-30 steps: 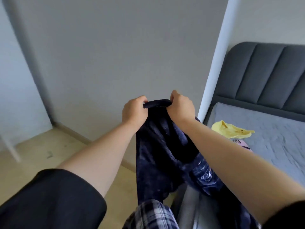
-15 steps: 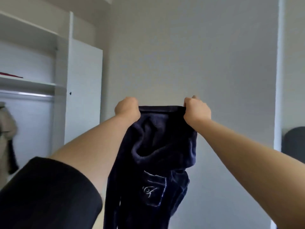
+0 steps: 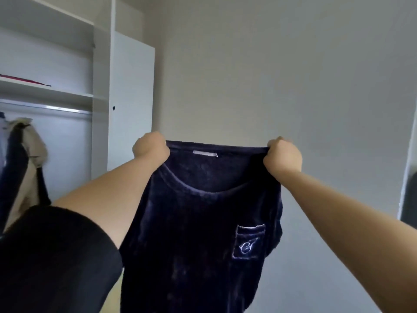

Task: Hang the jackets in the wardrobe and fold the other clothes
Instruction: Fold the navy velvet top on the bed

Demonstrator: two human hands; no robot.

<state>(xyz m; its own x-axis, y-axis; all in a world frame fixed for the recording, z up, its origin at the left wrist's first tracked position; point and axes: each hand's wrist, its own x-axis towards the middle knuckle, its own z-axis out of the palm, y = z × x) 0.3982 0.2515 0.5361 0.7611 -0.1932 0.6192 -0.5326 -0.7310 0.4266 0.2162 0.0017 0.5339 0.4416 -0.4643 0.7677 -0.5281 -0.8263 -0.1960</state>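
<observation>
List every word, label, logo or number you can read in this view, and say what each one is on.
Embroidered pale monogram on the chest pocket of the dark blue top: a cursive sign, possibly "CJ", too stylised to read surely.
Neck label inside the collar: a pale strip, no text legible.
Nothing else carries readable text, including the wardrobe and the jackets hanging in it.
</observation>
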